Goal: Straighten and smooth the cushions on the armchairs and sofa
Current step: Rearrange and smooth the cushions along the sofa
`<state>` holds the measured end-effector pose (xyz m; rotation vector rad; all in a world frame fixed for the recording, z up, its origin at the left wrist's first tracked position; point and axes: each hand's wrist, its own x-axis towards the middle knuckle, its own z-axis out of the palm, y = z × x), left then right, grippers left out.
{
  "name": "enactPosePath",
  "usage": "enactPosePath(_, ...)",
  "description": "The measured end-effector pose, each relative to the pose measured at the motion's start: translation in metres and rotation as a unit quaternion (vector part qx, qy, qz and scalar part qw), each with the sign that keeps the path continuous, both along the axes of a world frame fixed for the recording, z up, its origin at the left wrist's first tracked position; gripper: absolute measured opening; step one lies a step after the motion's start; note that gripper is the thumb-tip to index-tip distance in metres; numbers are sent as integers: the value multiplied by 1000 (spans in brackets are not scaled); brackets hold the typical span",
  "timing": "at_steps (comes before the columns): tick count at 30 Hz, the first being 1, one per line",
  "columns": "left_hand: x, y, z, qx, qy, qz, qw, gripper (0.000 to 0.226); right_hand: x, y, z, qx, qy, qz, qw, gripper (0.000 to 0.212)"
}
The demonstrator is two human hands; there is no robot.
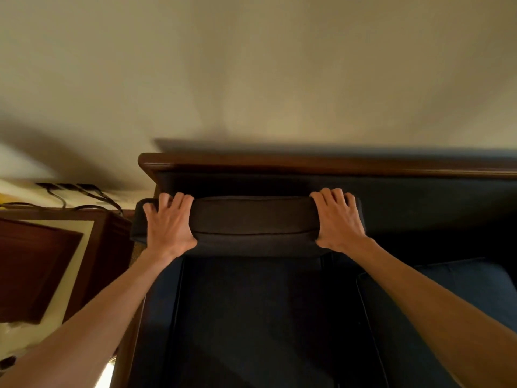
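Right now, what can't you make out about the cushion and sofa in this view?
- Back cushion: its rear face, hidden by its own bulk.
- Left hand and right hand: fingertips curl behind the cushion top.
- Sofa: cut off at the right edge.
- Cables: blurred.

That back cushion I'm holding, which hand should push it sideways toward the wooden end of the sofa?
Probably the right hand. It grips the back cushion at the end farther from the wooden frame, so it can push; the left hand guides.
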<state>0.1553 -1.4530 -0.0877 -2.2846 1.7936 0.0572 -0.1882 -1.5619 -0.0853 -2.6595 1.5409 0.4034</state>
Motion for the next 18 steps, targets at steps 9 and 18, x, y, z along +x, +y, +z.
enactPosePath(9, -41, -28, 16, 46, 54, 79, 994, 121, 32, 24, -3, 22, -22, -52, 998, 133)
enactPosePath(18, -104, -25, -10, -6, 137, -74, 988, 129, 86, 30, -18, 14, -81, 72, 994, 111)
